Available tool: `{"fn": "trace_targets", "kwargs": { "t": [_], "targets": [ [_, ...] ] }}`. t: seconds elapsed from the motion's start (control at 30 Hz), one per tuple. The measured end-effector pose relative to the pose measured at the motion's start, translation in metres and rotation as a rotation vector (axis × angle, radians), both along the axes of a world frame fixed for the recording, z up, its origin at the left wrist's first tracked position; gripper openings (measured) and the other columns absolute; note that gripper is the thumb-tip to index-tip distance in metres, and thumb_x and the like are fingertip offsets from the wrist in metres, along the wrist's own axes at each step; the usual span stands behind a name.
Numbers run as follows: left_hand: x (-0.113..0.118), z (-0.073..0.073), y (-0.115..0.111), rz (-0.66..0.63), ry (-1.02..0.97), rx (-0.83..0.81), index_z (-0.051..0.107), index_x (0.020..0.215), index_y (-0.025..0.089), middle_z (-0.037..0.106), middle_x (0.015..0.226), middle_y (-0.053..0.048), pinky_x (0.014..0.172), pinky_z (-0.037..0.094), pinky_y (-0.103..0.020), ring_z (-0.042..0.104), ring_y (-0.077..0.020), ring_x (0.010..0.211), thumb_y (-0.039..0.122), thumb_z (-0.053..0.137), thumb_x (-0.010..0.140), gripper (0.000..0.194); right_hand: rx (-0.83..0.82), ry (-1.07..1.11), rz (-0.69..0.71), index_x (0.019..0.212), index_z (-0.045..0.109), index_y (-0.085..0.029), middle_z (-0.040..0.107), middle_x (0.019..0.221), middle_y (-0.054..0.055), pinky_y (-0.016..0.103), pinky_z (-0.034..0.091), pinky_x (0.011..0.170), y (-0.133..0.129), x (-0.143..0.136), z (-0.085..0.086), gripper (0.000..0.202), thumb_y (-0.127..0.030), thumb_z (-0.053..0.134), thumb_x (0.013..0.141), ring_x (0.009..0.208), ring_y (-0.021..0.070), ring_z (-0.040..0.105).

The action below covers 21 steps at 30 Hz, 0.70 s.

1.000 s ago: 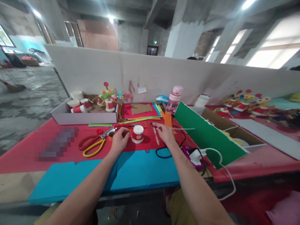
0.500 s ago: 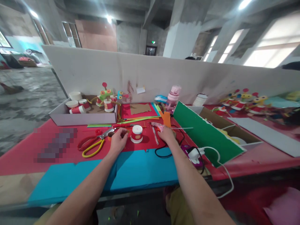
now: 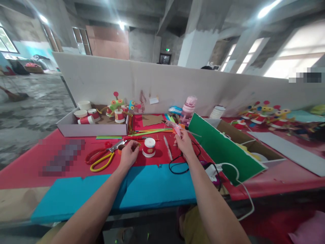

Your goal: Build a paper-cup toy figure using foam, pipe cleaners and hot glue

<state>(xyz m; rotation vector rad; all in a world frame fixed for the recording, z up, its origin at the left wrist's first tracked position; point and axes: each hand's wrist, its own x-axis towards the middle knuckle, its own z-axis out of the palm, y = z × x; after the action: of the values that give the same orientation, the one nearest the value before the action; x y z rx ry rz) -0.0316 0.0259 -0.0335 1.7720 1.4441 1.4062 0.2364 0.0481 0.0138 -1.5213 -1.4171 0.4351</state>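
My right hand (image 3: 183, 142) is wrapped round a pink glue gun (image 3: 177, 129), lifted above the red table covering, with a clear stick poking out behind it. My left hand (image 3: 129, 153) is closed in a pinch on something small and yellowish that I cannot make out. Between the hands a red and white paper cup (image 3: 149, 147) stands upside down, close to the left fingertips. Scissors with red and yellow handles (image 3: 102, 162) lie left of my left hand, beside a small orange ring (image 3: 121, 148). A thin whitish stick (image 3: 168, 147) lies right of the cup.
A white box (image 3: 92, 130) with cups and a figure stands at the back left. Behind the cup lie coloured paper strips (image 3: 152, 131). A green-sided box (image 3: 223, 149), white plug (image 3: 211, 170) and black cable (image 3: 177, 172) are at right. Blue cloth (image 3: 154, 186) covers the front edge.
My right hand has raised the pink glue gun off the table. My left hand keeps its pinch beside the cup. The view has shifted slightly.
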Motion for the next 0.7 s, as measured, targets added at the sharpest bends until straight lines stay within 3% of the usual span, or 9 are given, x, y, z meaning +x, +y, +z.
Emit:
{"fn": "trace_targets", "kwargs": {
  "t": [0.1, 0.2, 0.3, 0.5, 0.6, 0.7],
  "targets": [
    [-0.001, 0.000, 0.000, 0.015, -0.012, -0.010, 0.059, 0.089, 0.019, 0.068, 0.086, -0.004, 0.072, 0.048, -0.030, 0.063, -0.0185, 0.079, 0.027, 0.054, 0.077, 0.015, -0.064, 0.471, 0.256, 0.100, 0.055, -0.021, 0.057, 0.070, -0.001, 0.028, 0.052, 0.055, -0.010, -0.003, 0.018, 0.035, -0.049, 0.053, 0.079, 0.058, 0.0149, 0.058],
    [-0.003, 0.001, -0.001, 0.003, -0.041, -0.007, 0.059, 0.086, 0.019, 0.066, 0.083, -0.003, 0.071, 0.047, -0.028, 0.061, -0.0172, 0.076, 0.026, 0.054, 0.077, 0.012, -0.200, 0.632, 0.463, 0.086, 0.060, -0.020, 0.053, 0.064, -0.001, 0.026, 0.048, 0.051, -0.023, -0.009, 0.032, 0.045, -0.063, 0.044, 0.083, 0.051, 0.0112, 0.049],
    [-0.003, 0.000, 0.000, -0.039, -0.076, 0.008, 0.058, 0.084, 0.019, 0.063, 0.080, -0.001, 0.069, 0.046, -0.027, 0.059, -0.0153, 0.073, 0.026, 0.056, 0.077, 0.010, -0.220, 0.674, 0.563, 0.084, 0.062, -0.021, 0.050, 0.061, -0.002, 0.024, 0.042, 0.045, -0.032, -0.017, 0.037, 0.047, -0.066, 0.049, 0.083, 0.045, 0.0092, 0.040],
    [-0.004, -0.005, 0.007, -0.091, -0.200, 0.027, 0.059, 0.083, 0.019, 0.062, 0.078, 0.000, 0.068, 0.044, -0.025, 0.056, -0.0141, 0.071, 0.025, 0.061, 0.076, 0.010, -0.127, 0.794, 0.689, 0.077, 0.052, -0.023, 0.046, 0.046, -0.006, 0.022, 0.037, 0.044, -0.041, -0.026, 0.036, 0.037, -0.055, 0.071, 0.075, 0.045, 0.0109, 0.043],
    [-0.006, -0.008, 0.010, -0.121, -0.263, 0.003, 0.060, 0.083, 0.018, 0.062, 0.077, 0.000, 0.068, 0.044, -0.026, 0.057, -0.0145, 0.071, 0.027, 0.064, 0.074, 0.013, -0.181, 0.680, 0.691, 0.080, 0.050, -0.023, 0.041, 0.041, -0.009, 0.022, 0.036, 0.041, -0.046, -0.025, 0.036, 0.036, -0.054, 0.069, 0.078, 0.039, 0.0098, 0.041],
    [-0.006, -0.009, 0.011, -0.139, -0.318, -0.015, 0.062, 0.084, 0.018, 0.064, 0.079, -0.002, 0.072, 0.045, -0.027, 0.059, -0.0159, 0.075, 0.027, 0.066, 0.072, 0.015, -0.244, 0.446, 0.655, 0.092, 0.052, -0.022, 0.048, 0.043, -0.009, 0.021, 0.034, 0.038, -0.051, -0.025, 0.035, 0.037, -0.056, 0.062, 0.082, 0.036, 0.0094, 0.041]
  ]
}}
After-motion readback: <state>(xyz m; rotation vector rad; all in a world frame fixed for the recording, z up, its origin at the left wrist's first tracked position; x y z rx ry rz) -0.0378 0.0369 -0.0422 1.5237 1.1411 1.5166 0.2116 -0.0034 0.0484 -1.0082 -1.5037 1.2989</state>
